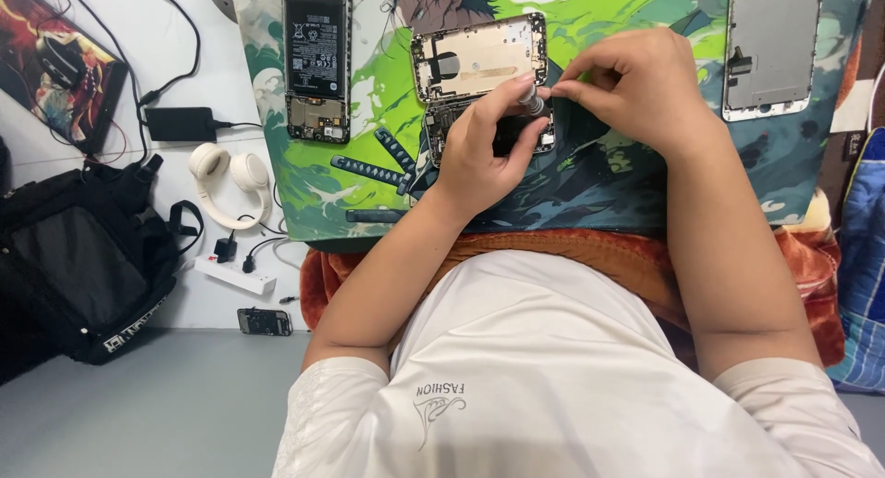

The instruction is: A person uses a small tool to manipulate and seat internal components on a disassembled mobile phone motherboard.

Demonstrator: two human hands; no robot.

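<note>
An opened phone (479,77) is laid on the green printed mat (590,178), its back shell emptied in the upper part and its circuitry exposed lower down. The lower end of the phone is covered by the left hand (484,151), whose fingers are curled over it. A small silvery tool tip (530,98) is pinched in the left hand's grip, between thumb and forefinger, just above the phone's lower half. The right hand (636,82) is held just beside it, its fingertips pressed together close to the same silvery tip; whether the tip itself is touched by them cannot be told.

A second opened phone (316,59), with its black battery shown, is placed well to the left on the mat. A detached screen (770,45) is laid face down at the mat's far right. The mat is spread over an orange cloth (811,257).

On the white counter (230,100) to the left, cream headphones (230,178), a black charger (181,123) with its cables, and a white power strip (235,273) are seen. A black bag (83,257) is set at the far left, and a small dark phone (265,321) lies near the counter's edge.
</note>
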